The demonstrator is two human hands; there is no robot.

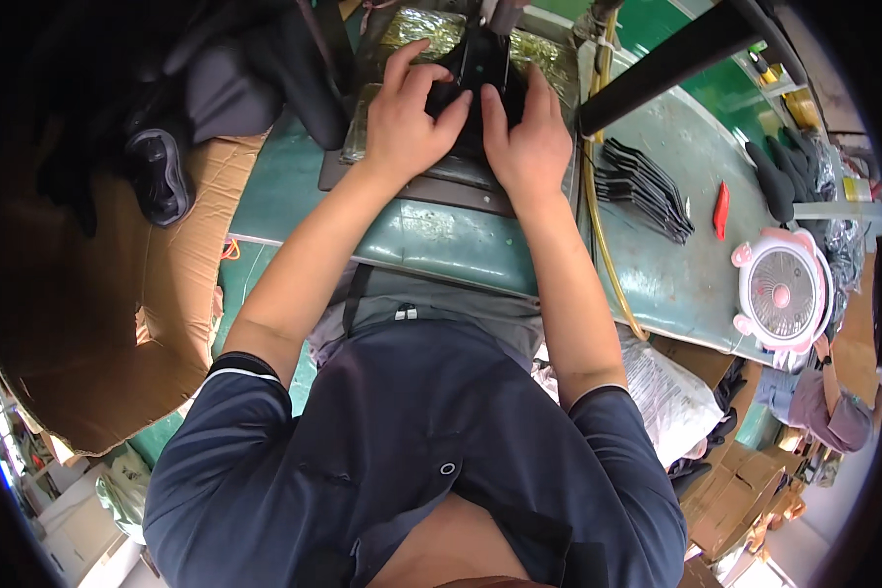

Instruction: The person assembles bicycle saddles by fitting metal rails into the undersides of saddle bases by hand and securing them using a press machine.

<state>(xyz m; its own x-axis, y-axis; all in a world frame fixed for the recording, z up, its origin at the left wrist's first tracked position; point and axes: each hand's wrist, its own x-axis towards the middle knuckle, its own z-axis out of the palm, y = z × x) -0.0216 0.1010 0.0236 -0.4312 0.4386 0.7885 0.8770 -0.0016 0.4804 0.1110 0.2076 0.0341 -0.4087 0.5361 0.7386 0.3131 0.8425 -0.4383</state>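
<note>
Both my hands are over a dark base plate (461, 194) at the far middle of the green table. My left hand (409, 122) has its fingers apart, its thumb reaching toward a black piece (474, 137) in the middle. On the other side of that piece is my right hand (529, 142), its thumb pointing forward along the edge and its fingers spread. Neither hand visibly grips anything; how firmly they touch the black piece cannot be made out. Shiny yellowish wrapped pads (423, 31) lie beyond the hands, beside a dark upright machine part (487, 59).
At right are a stack of black flat pieces (647, 188), a red-handled tool (721, 211) and a pink fan (782, 291). A yellow hose (598, 235) runs beside my right arm. Black moulded items (157, 181) hang over a cardboard box (181, 294) at left. Another person (833, 412) is at far right.
</note>
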